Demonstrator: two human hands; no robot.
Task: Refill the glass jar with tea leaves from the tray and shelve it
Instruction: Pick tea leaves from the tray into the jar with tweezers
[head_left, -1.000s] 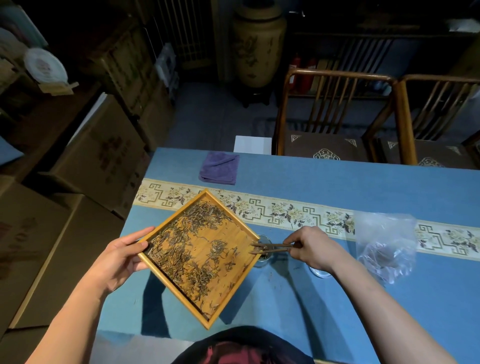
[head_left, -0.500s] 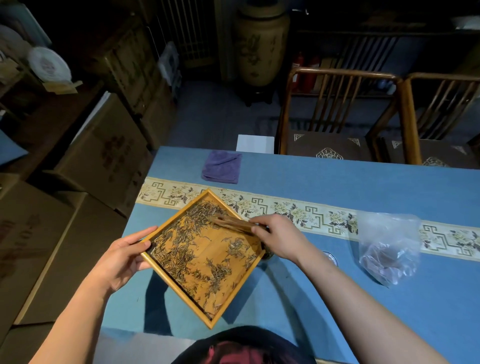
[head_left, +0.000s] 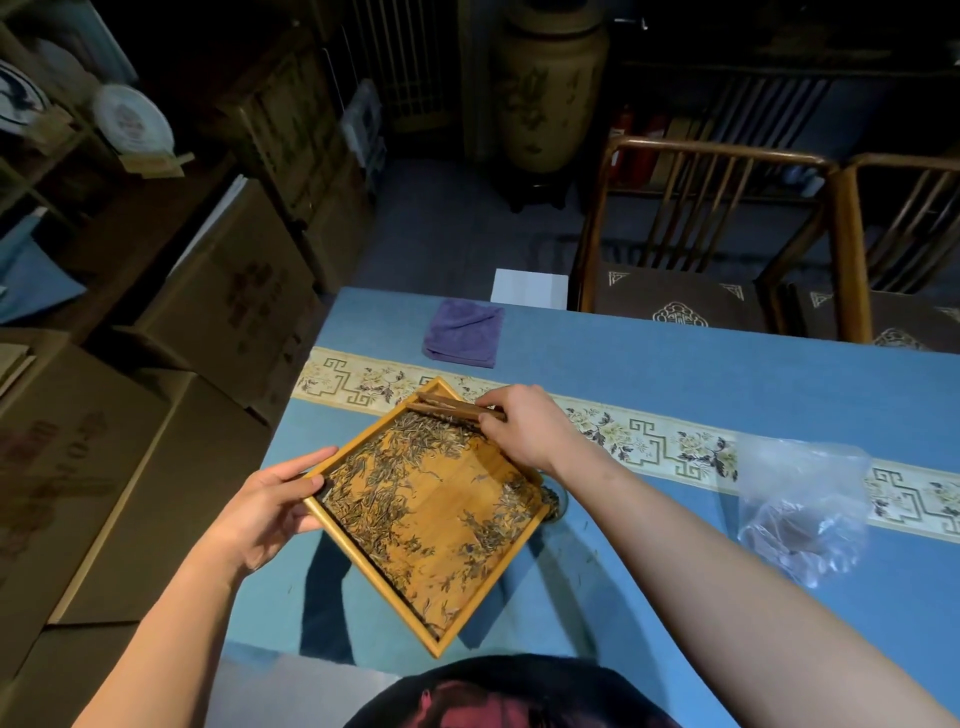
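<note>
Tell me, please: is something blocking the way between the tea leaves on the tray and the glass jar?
Nothing visible does. The tea leaves lie loose on the tray, and its right corner hangs over the glass jar, hiding most of it. The right hand holds a wooden scraper at the far corner.

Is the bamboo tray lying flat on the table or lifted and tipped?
Lifted and tipped. The left hand grips the bamboo tray by one corner; its shadow falls on the table below.
</note>
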